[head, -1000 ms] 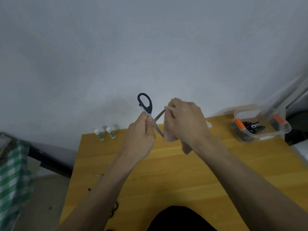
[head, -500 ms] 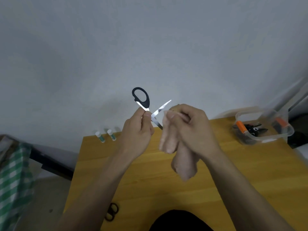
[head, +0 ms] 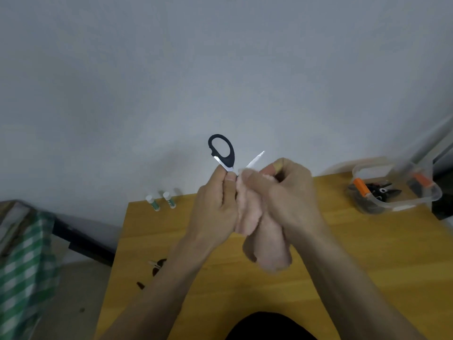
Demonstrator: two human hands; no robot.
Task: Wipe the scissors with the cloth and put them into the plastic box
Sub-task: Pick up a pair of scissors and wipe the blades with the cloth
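Note:
My left hand (head: 215, 204) pinches black-handled scissors (head: 224, 153) near the pivot and holds them up above the wooden table (head: 367, 253), one handle loop pointing up. The blades are spread; one bright blade tip sticks out to the upper right. My right hand (head: 286, 197) grips a pale pink cloth (head: 267, 244) bunched around the blades right beside my left thumb, with the rest of the cloth hanging below. The clear plastic box (head: 431, 192) stands at the table's far right corner with dark cutters and orange-handled tools inside.
Two small white and green tubes (head: 160, 201) stand at the table's back left edge. Another dark pair of scissors (head: 157, 266) lies near the left edge, partly behind my left forearm. A green checked fabric (head: 24, 261) hangs off to the left.
My right hand has slid the cloth back along the blade toward the pivot and now meets my left thumb. Less of the blade shows than half a second ago.

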